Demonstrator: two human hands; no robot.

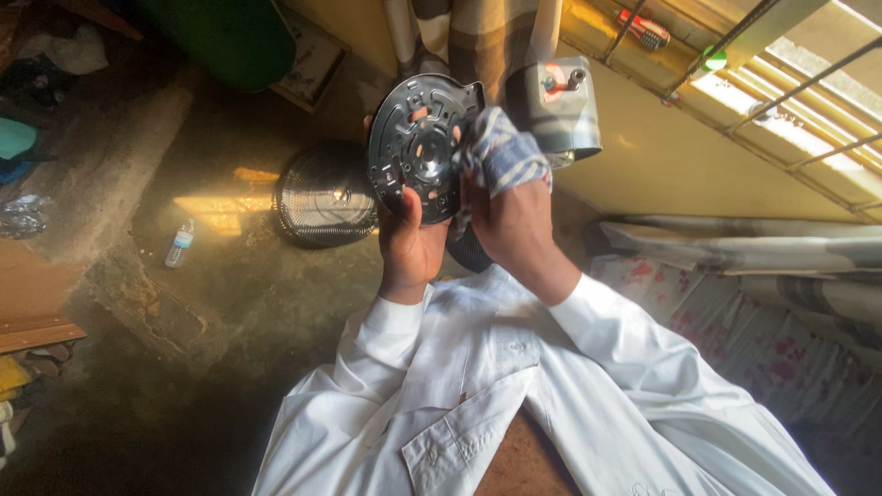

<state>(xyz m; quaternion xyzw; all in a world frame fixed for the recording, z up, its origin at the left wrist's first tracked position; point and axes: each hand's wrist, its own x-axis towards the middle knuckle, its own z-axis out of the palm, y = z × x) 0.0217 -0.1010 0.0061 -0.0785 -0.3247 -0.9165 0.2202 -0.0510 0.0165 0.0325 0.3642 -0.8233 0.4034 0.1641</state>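
Head view, left hand [411, 241] raised, fingers gripping round metal plate [421, 147], right hand [511, 220] fingers clutching checked cloth [501, 156]

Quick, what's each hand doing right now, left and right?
Left hand: closed on the round dark metal plate, held upright.
Right hand: closed on a striped cloth, pressed against the plate.

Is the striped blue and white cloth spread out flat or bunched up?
Bunched up. The striped blue and white cloth is wadded in the right hand, pressed against the round dark metal plate.
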